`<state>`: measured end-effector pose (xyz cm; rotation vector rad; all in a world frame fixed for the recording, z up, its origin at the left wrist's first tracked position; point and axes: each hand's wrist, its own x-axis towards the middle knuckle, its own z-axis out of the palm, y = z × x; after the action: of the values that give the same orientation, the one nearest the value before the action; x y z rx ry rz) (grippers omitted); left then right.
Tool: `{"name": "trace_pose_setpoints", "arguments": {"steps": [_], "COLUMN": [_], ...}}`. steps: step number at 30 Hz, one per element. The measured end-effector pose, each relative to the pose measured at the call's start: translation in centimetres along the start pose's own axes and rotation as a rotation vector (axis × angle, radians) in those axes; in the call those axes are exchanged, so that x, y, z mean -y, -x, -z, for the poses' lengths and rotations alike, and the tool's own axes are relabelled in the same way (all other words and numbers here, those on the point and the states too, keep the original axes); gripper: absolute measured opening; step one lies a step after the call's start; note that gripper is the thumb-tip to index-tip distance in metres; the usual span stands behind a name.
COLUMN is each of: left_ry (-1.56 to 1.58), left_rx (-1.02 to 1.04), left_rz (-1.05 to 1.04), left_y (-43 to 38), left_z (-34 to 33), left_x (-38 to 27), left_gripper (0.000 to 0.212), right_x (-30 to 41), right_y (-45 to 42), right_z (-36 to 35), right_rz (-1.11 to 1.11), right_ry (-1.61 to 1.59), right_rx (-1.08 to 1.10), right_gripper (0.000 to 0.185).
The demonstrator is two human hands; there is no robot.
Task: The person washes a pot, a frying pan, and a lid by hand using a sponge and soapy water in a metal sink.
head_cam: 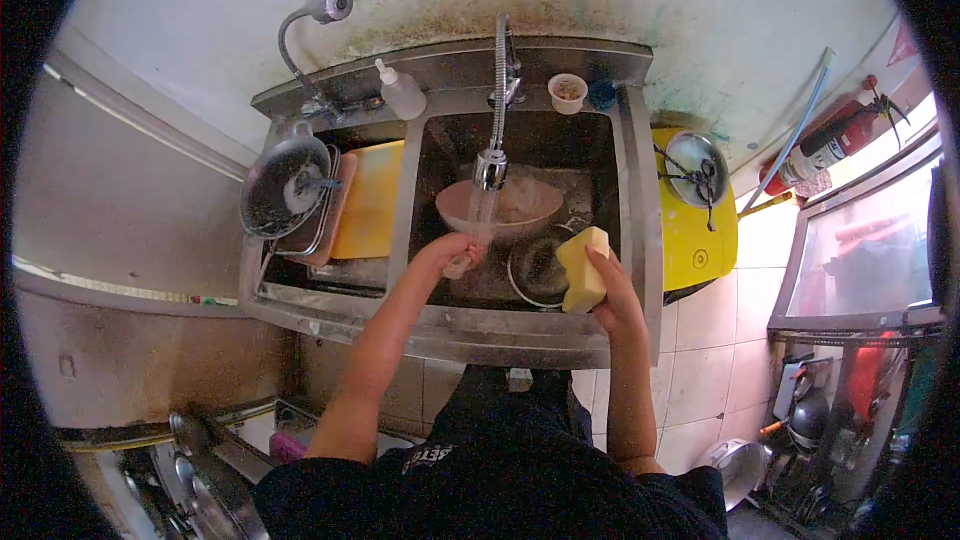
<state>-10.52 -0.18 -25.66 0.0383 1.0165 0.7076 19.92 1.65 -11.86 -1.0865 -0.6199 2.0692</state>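
Water runs from the spray head of a flexible metal faucet (pixel 490 169) into the right basin of a steel double sink (pixel 630 187). Beneath the stream, my left hand (pixel 457 249) is closed around a small pale, translucent item that I cannot identify. My right hand (pixel 619 292) grips a yellow sponge (pixel 585 274) at the basin's front right. Behind my left hand lies a pink oval basin (pixel 457 206) with something whitish in it, partly hidden by the faucet. A round rimmed vessel (pixel 536 274) sits low in the sink, just left of the sponge.
A wet black pan (pixel 281 187) and a yellow cutting board (pixel 371 202) occupy the left basin. On the back ledge stand a pump bottle (pixel 405 95) and a white cup (pixel 567 94). A yellow container (pixel 697 240) bearing a metal bowl (pixel 697 165) is right of the sink.
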Motion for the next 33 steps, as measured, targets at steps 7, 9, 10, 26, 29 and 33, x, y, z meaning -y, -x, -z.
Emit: {"name": "trace_pose_setpoints", "arguments": {"steps": [7, 9, 10, 26, 29, 33], "left_ry": [-0.047, -0.065, -0.163, -0.625, -0.637, -0.73], "left_rx": [0.017, -0.058, -0.098, -0.375, -0.397, -0.423], "left_rz": [-0.015, 0.076, 0.017, -0.181, -0.176, -0.192], "left_y": [3.8, 5.5, 6.2, 10.1, 9.9, 9.6], "left_z": [-2.3, -3.3, -4.5, -4.1, -3.7, -3.2], "left_x": [0.2, 0.2, 0.4, 3.1, 3.5, 4.0], "left_gripper": [0.009, 0.011, 0.009, 0.015, 0.019, 0.024], "right_x": [-2.1, -3.7, -5.1, -11.4, -8.8, -8.2], "right_y": [-2.2, -4.9, -6.9, -11.0, -10.7, -11.4], "right_z": [0.5, -0.3, -0.5, 1.0, -0.6, -7.8], "right_rz": [0.051, 0.184, 0.511, 0.945, 0.869, 0.447], "right_ry": [0.222, 0.576, 0.824, 1.553, 1.34, 1.459], "right_rx": [0.078, 0.137, 0.121, 0.532, 0.33, 0.26], "right_gripper": [0.042, 0.04, 0.038, 0.029, 0.029, 0.027]}}
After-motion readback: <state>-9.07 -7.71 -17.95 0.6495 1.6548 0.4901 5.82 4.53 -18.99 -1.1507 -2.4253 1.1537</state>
